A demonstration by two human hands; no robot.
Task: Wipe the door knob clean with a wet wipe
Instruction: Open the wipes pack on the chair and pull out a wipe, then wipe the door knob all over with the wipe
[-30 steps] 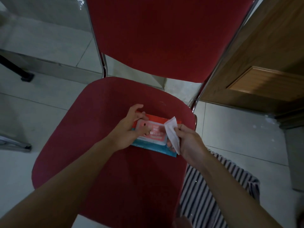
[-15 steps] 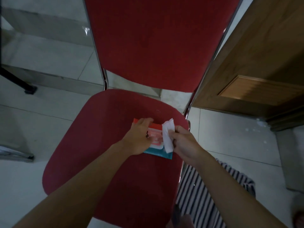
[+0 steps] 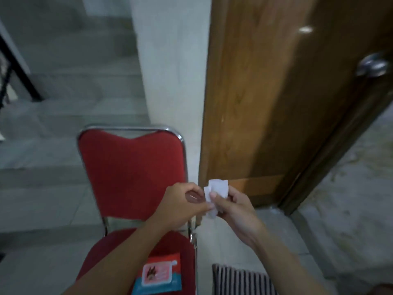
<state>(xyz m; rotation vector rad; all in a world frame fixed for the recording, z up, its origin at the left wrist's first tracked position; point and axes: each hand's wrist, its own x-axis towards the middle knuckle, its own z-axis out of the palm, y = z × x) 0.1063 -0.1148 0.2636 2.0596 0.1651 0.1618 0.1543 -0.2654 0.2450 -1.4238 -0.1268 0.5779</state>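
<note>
1. We hold the wet wipe (image 3: 215, 193) between both hands, just past the chair's right edge, at about 6 o'clock in the view.
2. Our right hand (image 3: 232, 207) is closed around the wipe, thumb pressed on its face; our left hand (image 3: 180, 204) pinches its left edge with fingertips, otherwise curled.
3. The wipe looks folded and bunched, so we judge we are at the unfolding step, before any wiping.
4. The door knob (image 3: 372, 64) sits at 2 o'clock on the wooden door (image 3: 265, 92), well apart from our hands.
5. The wipe pack (image 3: 159, 275) lies on the red chair (image 3: 131, 173) at 6 o'clock.
6. Next we likely need to spread the wipe, then reach up-right and wrap it around the knob.
</note>
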